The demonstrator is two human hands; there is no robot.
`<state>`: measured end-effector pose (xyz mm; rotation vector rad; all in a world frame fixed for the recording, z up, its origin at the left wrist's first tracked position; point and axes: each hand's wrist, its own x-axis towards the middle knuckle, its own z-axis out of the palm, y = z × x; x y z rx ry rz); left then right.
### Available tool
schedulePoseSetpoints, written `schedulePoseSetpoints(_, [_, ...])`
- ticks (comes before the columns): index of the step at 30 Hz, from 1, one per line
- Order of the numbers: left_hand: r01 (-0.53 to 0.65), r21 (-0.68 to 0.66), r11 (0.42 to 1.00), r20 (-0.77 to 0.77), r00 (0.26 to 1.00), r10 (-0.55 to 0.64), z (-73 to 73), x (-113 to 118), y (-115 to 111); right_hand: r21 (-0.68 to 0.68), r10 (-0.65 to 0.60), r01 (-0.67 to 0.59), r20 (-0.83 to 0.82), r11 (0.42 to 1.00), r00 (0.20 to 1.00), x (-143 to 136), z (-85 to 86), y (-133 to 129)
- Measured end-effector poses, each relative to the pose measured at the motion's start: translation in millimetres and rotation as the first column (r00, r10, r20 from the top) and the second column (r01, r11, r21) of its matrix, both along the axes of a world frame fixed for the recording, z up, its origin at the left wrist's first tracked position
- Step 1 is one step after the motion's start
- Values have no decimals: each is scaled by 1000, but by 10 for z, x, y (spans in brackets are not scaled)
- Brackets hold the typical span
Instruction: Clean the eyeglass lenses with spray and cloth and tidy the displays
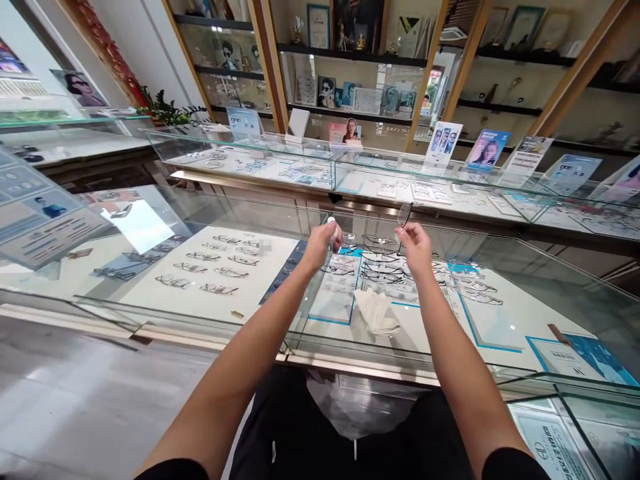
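Note:
My left hand (323,245) is closed around a small bottle with a white top (331,221); most of its body is hidden by the fingers. Pinched in my right hand (416,245) is a pair of eyeglasses (405,213), lifted above the glass counter with one lens upright and a thin dark temple pointing down. A crumpled white cloth (376,313) lies on the counter between my forearms. Under the hands, several rows of eyeglasses (383,273) rest on white, blue-edged boards.
The glass display counter (310,343) runs across in front of my knees. More eyeglasses (220,288) sit in rows to the left. A second glass showcase (360,183) with upright advertising cards (444,148) stands behind, before wall shelves (350,52). A leaflet stand (47,207) is at far left.

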<state>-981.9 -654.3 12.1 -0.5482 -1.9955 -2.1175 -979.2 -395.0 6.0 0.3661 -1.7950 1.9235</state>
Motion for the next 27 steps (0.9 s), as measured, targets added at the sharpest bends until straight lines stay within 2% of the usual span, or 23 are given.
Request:
schedulePoseSetpoints(3, [303, 148, 941, 100, 942, -319, 130, -94, 389, -40, -39, 40, 28, 998, 999, -40, -51, 44])
schedulePoseSetpoints(5, [413, 233, 881, 139, 882, -450, 123, -149, 548, -48, -42, 45, 57, 998, 997, -38, -58, 79])
schedulePoseSetpoints(9, [506, 355, 786, 178, 789, -588, -19, -211, 647, -50, -2, 8, 115, 999, 993, 5, -51, 68])
schedulePoseSetpoints(13, [545, 389, 743, 201, 736, -646, -143, -195, 587, -9, 80, -79, 133, 997, 988, 60, -62, -57])
schedulePoseSetpoints(16, [535, 372, 759, 202, 751, -629, -177, -167, 552, 14, 144, -147, 126, 989, 982, 102, -80, -144])
schedulePoseSetpoints(19, [488, 308, 817, 200, 806, -557, -199, -168, 553, -5, 216, -217, 121, 976, 969, 143, -85, -186])
schedulePoseSetpoints(21, [411, 229, 882, 173, 875, -452, -227, -188, 560, -21, 271, -270, 127, 963, 954, 169, -75, -198])
schedulePoseSetpoints(23, [288, 106, 952, 106, 948, -299, -270, -212, 563, -32, 312, -310, 148, 950, 939, 192, -60, -212])
schedulePoseSetpoints(25, [170, -9, 985, 29, 985, -170, -314, -228, 564, -42, 333, -331, 172, 943, 927, 211, -49, -235])
schedulePoseSetpoints(27, [99, -79, 992, -7, 995, -100, -346, -232, 566, -45, 351, -349, 185, 936, 918, 224, -49, -264])
